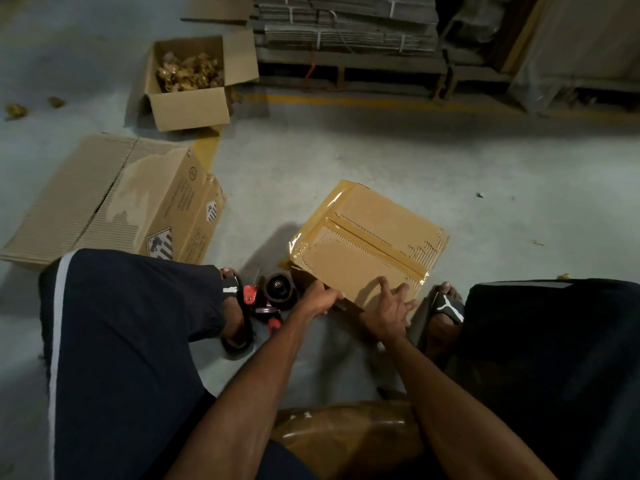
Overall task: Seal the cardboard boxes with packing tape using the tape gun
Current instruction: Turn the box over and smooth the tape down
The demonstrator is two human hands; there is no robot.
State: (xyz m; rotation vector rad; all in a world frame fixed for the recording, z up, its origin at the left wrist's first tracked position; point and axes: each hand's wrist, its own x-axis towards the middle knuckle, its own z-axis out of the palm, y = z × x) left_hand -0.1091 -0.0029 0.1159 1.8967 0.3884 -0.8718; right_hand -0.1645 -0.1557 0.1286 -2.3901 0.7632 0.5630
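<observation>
Both hands work the near edge of a taped cardboard box [367, 244] on the floor — left hand [320, 297] curled on its corner, right hand [389, 310] spread flat — the tape gun [273, 294] lying just left of the grip, a larger box [104, 202] apparently unsealed beyond.

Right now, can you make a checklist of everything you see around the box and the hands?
Surface: grey concrete floor, yellow painted line.
Job's things: taped box on floor; tape gun lying beside it, unheld.
Clutter: open box of crumpled tape scraps; flattened carton; stray scraps.
Grippers: left hand grips the box's near corner; right hand rests spread on its near edge.
Cables: nothing seen.
Surroundings: bundled flat cardboard on pallets.
</observation>
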